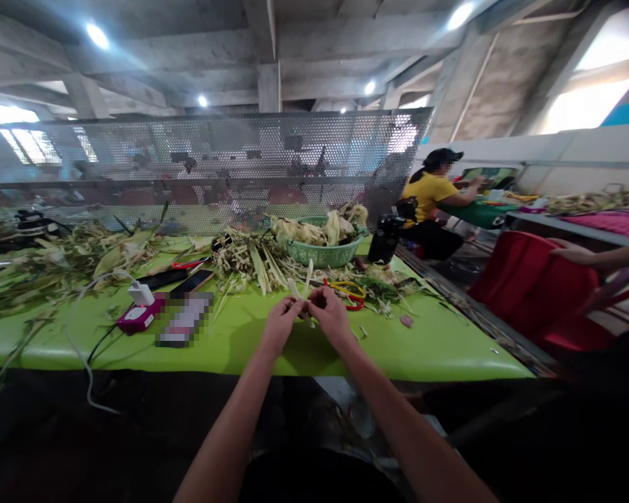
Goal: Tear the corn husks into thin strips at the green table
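Note:
Both hands meet over the front of the green table (398, 342), pinching pale strips of dried husk (308, 274) that stick up between them. My left hand (282, 320) grips the strips from the left with fingers closed. On the other side, my right hand (329, 313) is closed on the same strips, its fingertips close to the left ones. Just beyond the right hand lie scissors with red and yellow handles (349, 288). A pile of husk strips (251, 262) spreads behind the hands. Past it stands a green plastic basket (322, 253) heaped with pale husks.
On the left are a purple power socket (136, 318) with a white charger (140, 293), phones (195, 283) and more husks (110, 251). A black container (384, 239) stands by the basket. A perforated metal screen (230, 168) closes the back. At right are a red chair (534, 279) and a person in yellow (430, 195).

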Motion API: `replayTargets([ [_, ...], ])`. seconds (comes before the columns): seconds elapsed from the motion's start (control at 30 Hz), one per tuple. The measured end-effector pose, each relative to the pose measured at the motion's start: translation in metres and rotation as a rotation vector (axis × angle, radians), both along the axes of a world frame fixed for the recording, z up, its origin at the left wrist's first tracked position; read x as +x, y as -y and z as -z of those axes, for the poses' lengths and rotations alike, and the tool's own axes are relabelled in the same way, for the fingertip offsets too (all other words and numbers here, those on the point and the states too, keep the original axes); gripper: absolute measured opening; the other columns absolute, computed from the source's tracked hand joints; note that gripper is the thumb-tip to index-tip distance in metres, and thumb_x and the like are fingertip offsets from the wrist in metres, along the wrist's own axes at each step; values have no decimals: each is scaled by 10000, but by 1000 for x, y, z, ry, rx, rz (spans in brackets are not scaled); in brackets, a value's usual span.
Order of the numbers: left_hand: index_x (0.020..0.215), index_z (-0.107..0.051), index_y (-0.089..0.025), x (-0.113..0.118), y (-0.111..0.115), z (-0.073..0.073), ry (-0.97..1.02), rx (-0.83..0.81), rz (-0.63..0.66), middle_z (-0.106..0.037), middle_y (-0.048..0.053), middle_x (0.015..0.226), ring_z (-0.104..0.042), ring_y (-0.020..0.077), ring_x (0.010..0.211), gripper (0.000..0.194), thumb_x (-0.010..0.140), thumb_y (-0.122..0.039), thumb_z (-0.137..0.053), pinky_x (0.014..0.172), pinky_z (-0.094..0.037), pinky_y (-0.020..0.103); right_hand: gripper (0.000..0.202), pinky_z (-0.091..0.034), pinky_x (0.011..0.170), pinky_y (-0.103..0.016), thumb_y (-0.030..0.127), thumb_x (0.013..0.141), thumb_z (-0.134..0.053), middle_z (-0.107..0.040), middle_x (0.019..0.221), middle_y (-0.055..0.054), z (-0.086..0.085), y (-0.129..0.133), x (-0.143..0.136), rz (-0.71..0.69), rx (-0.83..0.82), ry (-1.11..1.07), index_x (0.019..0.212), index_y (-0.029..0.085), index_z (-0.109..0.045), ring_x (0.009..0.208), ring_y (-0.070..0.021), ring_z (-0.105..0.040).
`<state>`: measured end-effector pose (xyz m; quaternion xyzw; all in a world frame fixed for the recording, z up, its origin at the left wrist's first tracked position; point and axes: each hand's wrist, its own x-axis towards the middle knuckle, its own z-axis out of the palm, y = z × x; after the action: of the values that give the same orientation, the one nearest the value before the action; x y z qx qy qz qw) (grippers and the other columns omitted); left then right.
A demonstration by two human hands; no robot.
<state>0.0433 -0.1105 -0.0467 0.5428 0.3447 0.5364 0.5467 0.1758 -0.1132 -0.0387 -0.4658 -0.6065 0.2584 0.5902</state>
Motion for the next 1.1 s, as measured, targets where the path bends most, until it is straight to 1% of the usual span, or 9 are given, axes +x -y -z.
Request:
replayTargets([
  [0.13, 776, -631, -174, 0, -2, 0, 49, -15, -3, -585, 0, 692, -476, 106, 626, 273, 743, -445, -630, 617, -375, 218, 261, -421, 514, -248, 401, 727, -657, -537, 636, 24, 1, 0, -2, -146, -51, -73, 863, 191, -584, 560, -125, -482],
  [0.23, 825, -649, -167, 0, -3, 2, 52, 1, 9, -600, 11, 716, -481, 112, 634, 323, 741, -478, -622, 611, -375, 223, 277, -447, 540, -252, 445, 754, -621, -587, 708, 3, -3, 2, -1, -261, -107, -182, 856, 187, -616, 576, -120, -513],
  [0.43, 725, -630, -148, 0, -10, 11, -79, 1, 44, -577, 12, 658, -478, 109, 613, 317, 753, -462, -607, 611, -367, 228, 270, -316, 390, -203, 427, 715, -688, -567, 678, 23, -11, 5, 4, -171, -111, -386, 819, 187, -624, 427, -55, -373],
  [0.5, 731, -628, -149, 1, -12, 13, -88, -29, 22, -583, 14, 659, -489, 113, 614, 312, 736, -461, -622, 618, -376, 233, 260, -353, 406, -208, 422, 725, -686, -614, 736, 7, -13, 7, 5, -231, -123, -435, 819, 192, -608, 434, -58, -415],
  [0.6, 746, -619, -156, 2, -12, 12, -48, -44, 28, -590, 12, 686, -500, 119, 640, 306, 712, -459, -642, 639, -387, 239, 242, -451, 511, -238, 404, 731, -691, -652, 795, -5, -15, 10, 3, -340, -148, -443, 814, 202, -586, 505, -85, -527],
  [0.7, 693, -591, -159, 4, -9, 9, -34, -31, 20, -552, -5, 649, -469, 108, 618, 301, 703, -454, -650, 615, -363, 233, 236, -478, 578, -258, 373, 712, -714, -626, 732, 15, -15, 10, 2, -328, -104, -411, 830, 206, -597, 565, -108, -561],
  [0.83, 643, -557, -163, 3, -8, 8, -79, 4, -25, -476, -34, 575, -399, 93, 555, 289, 709, -431, -644, 556, -312, 231, 201, -416, 508, -233, 364, 710, -709, -575, 660, 20, -11, 8, 4, -249, -85, -258, 783, 191, -634, 552, -106, -496],
  [0.97, 673, -571, -165, 0, -12, 13, -127, 35, -71, -497, -37, 588, -414, 94, 559, 232, 712, -384, -633, 565, -322, 230, 158, -399, 519, -237, 332, 737, -671, -546, 654, 16, -8, 7, 8, -189, -62, -61, 749, 183, -620, 578, -114, -475],
  [1.1, 719, -586, -169, -2, -14, 14, -156, 53, -139, -542, -28, 622, -462, 108, 586, 177, 684, -332, -647, 582, -347, 235, 122, -403, 557, -248, 297, 745, -638, -532, 733, -2, -7, 6, 11, -123, 36, 103, 710, 183, -608, 638, -128, -487],
])
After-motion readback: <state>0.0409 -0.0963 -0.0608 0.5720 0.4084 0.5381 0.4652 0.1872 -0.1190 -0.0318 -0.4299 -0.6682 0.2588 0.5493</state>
